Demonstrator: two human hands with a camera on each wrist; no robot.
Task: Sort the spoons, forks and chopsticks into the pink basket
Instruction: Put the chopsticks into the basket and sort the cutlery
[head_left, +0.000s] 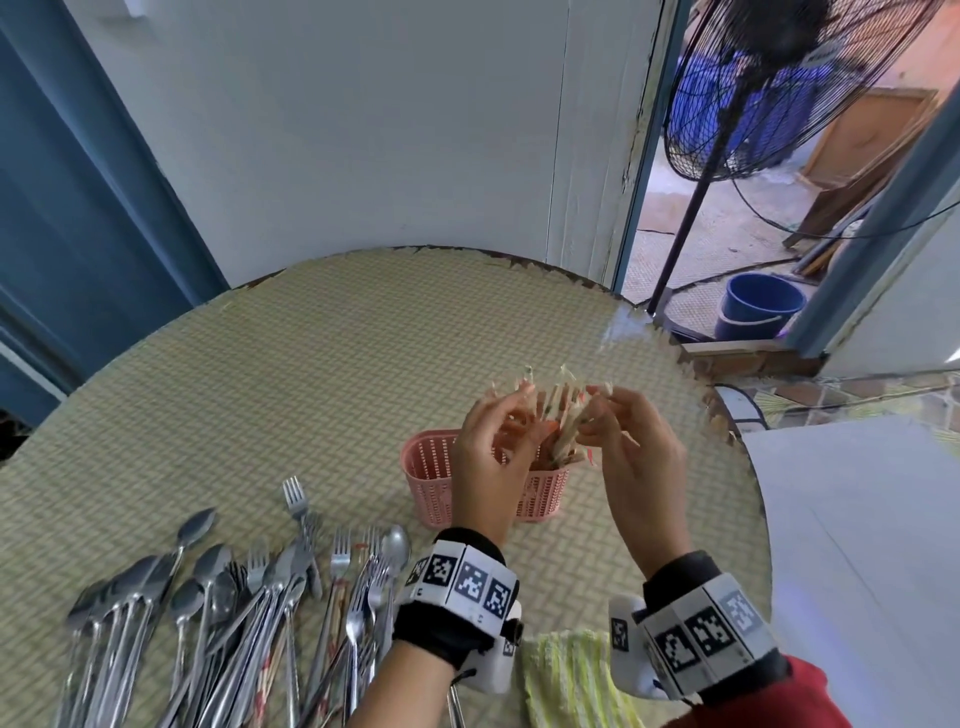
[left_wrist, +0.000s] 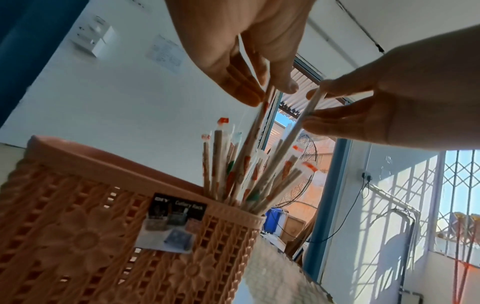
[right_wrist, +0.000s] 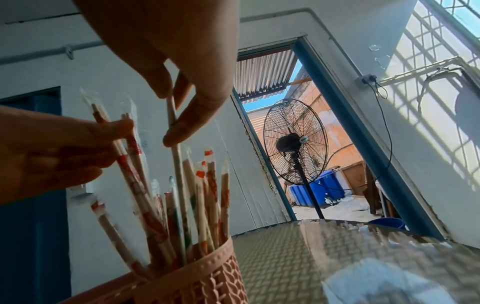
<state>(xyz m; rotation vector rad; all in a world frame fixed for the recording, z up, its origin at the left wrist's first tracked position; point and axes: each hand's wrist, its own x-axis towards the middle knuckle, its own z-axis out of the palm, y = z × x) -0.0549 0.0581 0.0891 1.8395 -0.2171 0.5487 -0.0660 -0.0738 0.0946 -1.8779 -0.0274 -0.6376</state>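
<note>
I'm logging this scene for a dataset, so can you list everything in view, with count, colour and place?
basket: one, pink, mid-table beneath the hands.
chopsticks: a bunch, pale wood in clear wrappers with red marks, standing in the basket's right end.
spoons and forks: a heap, too many to count, silver, near left of table.
cloth: one, yellow-green, near table edge.
table: one, round, woven tan top.
fan: one, black, in the doorway.
bucket: one, blue, on the floor outside.
left hand: pinches chopstick tops.
right hand: pinches one chopstick.
</note>
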